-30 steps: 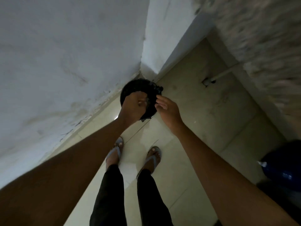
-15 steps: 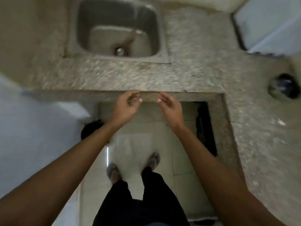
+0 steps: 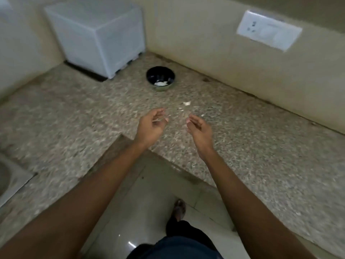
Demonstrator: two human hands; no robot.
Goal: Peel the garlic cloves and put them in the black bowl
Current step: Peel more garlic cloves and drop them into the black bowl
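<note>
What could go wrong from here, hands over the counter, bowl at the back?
1. The black bowl sits far back near the wall, beyond both hands; a long reach over the granite counter could knock it.
2. Small white bits lie on the speckled counter ahead of the right hand; they blend in and may get missed.
3. The left hand may be holding a thin scrap; blur hides it, so it could drop unnoticed.

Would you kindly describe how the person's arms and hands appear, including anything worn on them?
Both forearms are bare, with no sleeves in view. The left hand and right hand wear no gloves, and no watch, ring or bracelet shows, though the picture is somewhat blurred. The fingernails look short and pale.
</note>
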